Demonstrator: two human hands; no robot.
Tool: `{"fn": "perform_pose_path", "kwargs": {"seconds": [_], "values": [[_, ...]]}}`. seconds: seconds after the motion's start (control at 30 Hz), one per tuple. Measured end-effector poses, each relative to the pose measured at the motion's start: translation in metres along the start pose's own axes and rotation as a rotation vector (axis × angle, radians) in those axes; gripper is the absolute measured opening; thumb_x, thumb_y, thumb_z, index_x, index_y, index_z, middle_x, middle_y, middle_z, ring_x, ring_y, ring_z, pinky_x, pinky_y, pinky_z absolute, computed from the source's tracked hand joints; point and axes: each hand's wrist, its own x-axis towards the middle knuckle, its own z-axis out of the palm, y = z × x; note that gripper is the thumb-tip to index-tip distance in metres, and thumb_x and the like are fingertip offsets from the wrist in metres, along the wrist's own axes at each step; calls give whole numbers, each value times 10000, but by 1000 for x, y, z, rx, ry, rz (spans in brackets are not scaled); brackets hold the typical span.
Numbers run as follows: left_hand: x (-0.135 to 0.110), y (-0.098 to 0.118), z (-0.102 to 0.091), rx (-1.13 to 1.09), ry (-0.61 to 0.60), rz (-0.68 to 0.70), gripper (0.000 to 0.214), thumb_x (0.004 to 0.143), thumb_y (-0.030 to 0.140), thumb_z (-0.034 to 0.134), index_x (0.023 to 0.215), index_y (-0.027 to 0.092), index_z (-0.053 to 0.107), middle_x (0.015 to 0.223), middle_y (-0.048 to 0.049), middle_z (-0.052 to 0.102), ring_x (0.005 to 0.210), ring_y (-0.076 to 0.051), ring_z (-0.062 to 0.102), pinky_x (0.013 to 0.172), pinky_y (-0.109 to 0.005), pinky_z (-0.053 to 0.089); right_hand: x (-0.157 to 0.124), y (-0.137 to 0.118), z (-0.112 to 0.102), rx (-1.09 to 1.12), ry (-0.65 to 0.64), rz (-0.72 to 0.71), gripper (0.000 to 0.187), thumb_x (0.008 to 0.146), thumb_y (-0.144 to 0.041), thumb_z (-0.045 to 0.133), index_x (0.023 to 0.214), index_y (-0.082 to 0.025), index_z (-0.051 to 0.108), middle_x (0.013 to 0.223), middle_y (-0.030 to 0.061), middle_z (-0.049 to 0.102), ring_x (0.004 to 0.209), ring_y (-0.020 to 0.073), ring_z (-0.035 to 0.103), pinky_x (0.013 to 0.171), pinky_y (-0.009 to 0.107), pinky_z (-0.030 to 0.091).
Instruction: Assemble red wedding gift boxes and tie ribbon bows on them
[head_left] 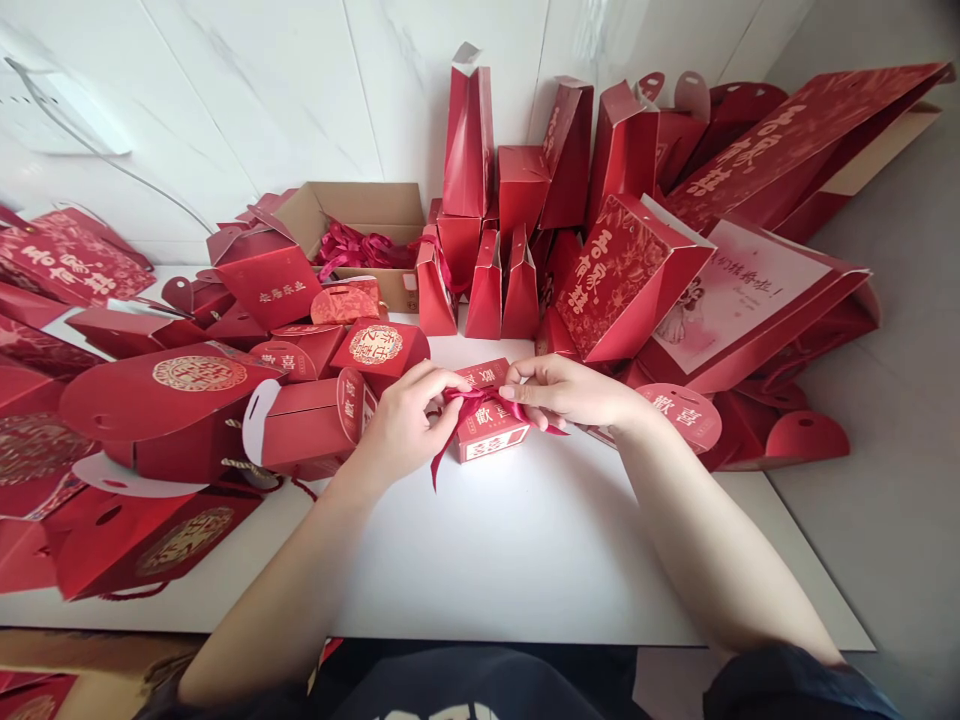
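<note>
A small red gift box (491, 438) with gold and white lettering sits on the white table, in front of me. Across its top runs a dark red satin ribbon (437, 465), looped into a bow at the middle, with one tail hanging down on the left. My left hand (412, 410) pinches the bow's left side between thumb and fingers. On the other side, my right hand (551, 388) is closed on the ribbon's right loop, and a short tail shows below its fingers. The fingertips partly cover the bow.
Red boxes (300, 425) crowd the left side of the white table (510, 560). Behind stands an open cardboard box (390, 200) with a heap of ribbons (360, 245). Tall red boxes (469, 140) and gift bags (630, 275) line the back and right. A white wall (285, 90) rises behind.
</note>
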Motion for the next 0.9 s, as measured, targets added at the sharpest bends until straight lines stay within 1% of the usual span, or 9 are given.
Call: {"fn": "perform_pose_path", "kwargs": {"seconds": [0.1, 0.2, 0.3, 0.4, 0.47, 0.53, 0.67, 0.8, 0.9], "values": [[0, -1, 2, 15, 32, -18, 95, 895, 234, 579, 914, 211, 670, 927, -22, 598, 786, -118, 599, 669, -234, 503, 0, 0, 0, -5, 4, -5, 312, 867, -449, 633, 738, -185, 527, 491, -53, 553, 387, 52, 397, 383, 182, 307], [2, -3, 5, -16, 38, -79, 114, 898, 288, 593, 855, 202, 653, 900, -16, 566, 732, -111, 566, 665, -257, 486, 1, 1, 0, 20, 9, -4, 306, 902, -440, 590, 741, -189, 524, 482, -55, 559, 374, 51, 403, 379, 182, 293], [4, -5, 9, -120, 34, -131, 195, 903, 309, 585, 754, 183, 593, 899, -17, 535, 708, -108, 529, 649, -269, 459, 3, 2, 1, 44, 8, -3, 349, 928, -469, 543, 725, -186, 516, 469, -46, 555, 365, 55, 407, 372, 190, 276], [5, -7, 14, -170, 72, -147, 266, 898, 308, 589, 675, 173, 536, 958, -34, 547, 833, -139, 550, 722, -287, 466, 4, 1, 2, 39, 6, 7, 395, 919, -523, 536, 717, -184, 517, 457, -42, 544, 359, 55, 369, 368, 197, 258], [5, -9, 17, -175, 86, -151, 288, 897, 307, 587, 654, 172, 513, 997, -42, 561, 901, -158, 555, 780, -307, 468, 4, 0, 2, 28, 8, 16, 414, 895, -549, 564, 706, -185, 508, 451, -47, 528, 366, 50, 338, 371, 196, 240], [5, -10, 19, -168, 91, -152, 296, 903, 307, 575, 650, 173, 498, 1019, -45, 573, 936, -170, 556, 836, -331, 464, 4, 0, 3, 21, 14, 18, 425, 870, -558, 597, 692, -183, 506, 448, -54, 499, 382, 48, 334, 378, 193, 229], [5, -9, 21, -140, 95, -158, 295, 908, 312, 558, 650, 176, 509, 1048, -51, 587, 993, -193, 553, 914, -371, 449, 5, 1, 3, 20, 35, 11, 412, 850, -529, 634, 665, -180, 514, 454, -56, 496, 389, 48, 366, 381, 184, 257], [6, -9, 20, -140, 81, -188, 302, 898, 303, 561, 627, 175, 527, 1082, -56, 601, 1031, -213, 555, 915, -387, 457, 9, 8, 2, 78, 43, -5, 373, 864, -458, 629, 648, -182, 500, 465, -51, 534, 380, 49, 408, 378, 174, 310], [6, -9, 20, -151, 76, -194, 306, 892, 297, 560, 613, 174, 532, 1082, -60, 606, 1040, -220, 558, 917, -394, 459, 10, 12, 1, 117, 42, 10, 349, 863, -419, 636, 649, -180, 497, 460, -54, 539, 365, 45, 418, 373, 169, 336]]}}
